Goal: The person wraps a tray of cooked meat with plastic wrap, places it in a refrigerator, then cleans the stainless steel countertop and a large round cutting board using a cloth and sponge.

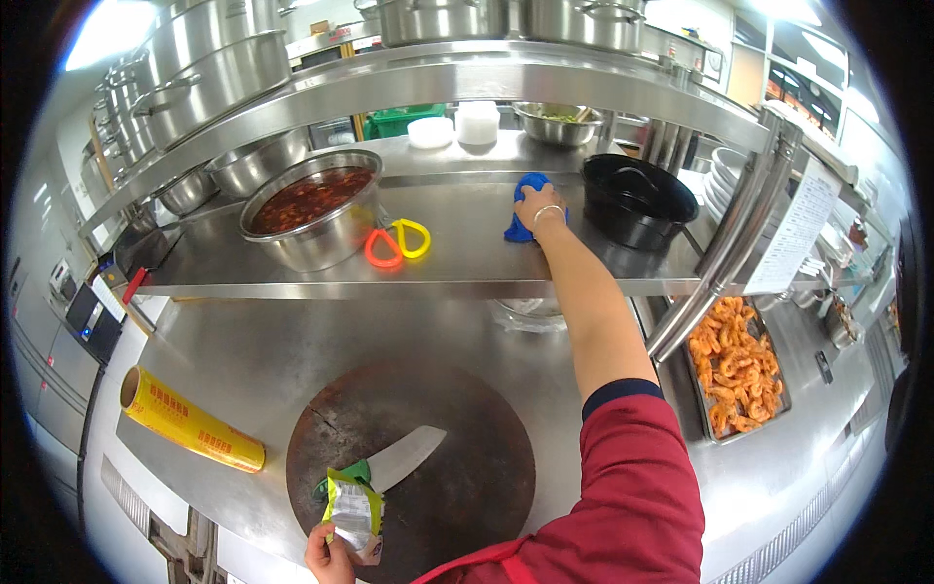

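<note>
My right hand grips a blue cloth and presses it on the steel shelf, left of a black pot. At the bottom of the view, my left hand pinches a small green and silver packet by its edge. The packet hangs over a round, dark chopping block and partly covers the green handle of a kitchen knife. That knife lies flat on the block, its wide blade pointing up and right.
A steel bowl of red sauce stands on the shelf beside scissors with red and yellow handles. A yellow roll of cling film lies left of the block. Cooked shrimp fill a tray at right. Large pots sit overhead.
</note>
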`<state>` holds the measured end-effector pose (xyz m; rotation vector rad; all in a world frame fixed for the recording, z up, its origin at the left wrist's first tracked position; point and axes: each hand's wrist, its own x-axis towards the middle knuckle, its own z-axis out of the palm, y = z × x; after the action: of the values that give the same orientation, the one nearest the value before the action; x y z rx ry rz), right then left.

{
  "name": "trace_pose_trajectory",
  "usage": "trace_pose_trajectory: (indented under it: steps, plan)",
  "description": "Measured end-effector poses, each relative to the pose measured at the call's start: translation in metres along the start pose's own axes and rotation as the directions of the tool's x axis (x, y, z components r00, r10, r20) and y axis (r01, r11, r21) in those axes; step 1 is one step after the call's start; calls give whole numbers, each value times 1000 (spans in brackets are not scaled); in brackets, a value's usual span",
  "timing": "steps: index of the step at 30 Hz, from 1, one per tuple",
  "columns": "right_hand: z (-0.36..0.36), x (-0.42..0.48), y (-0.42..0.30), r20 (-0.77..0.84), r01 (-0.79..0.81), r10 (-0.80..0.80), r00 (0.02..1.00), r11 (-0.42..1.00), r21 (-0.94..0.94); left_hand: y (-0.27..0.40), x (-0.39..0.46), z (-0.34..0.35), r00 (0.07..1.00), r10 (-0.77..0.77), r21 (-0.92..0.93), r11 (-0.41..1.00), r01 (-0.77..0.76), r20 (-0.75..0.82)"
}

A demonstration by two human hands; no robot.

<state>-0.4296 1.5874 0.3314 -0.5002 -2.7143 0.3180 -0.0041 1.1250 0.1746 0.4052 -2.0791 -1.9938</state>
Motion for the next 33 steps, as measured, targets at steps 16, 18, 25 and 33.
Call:
trace_pose_trajectory:
  steps: [16,18,25,33]
  plan:
    - [-84,-263,229,-154,-94,143,978,952,292,84,11,81,885,360,31,922,-386,294]
    - [-82,-323,258,-207,-12,123,971,884,467,119,14,121,784,445,5,868,-496,432]
    - [-74,-492,288,95,-321,573,814,308,896,214,12,384,335,792,-388,560,-732,510]
    - [-102,-581,345,-3,-390,675,738,430,814,205,29,602,342,766,-280,550,-787,544]
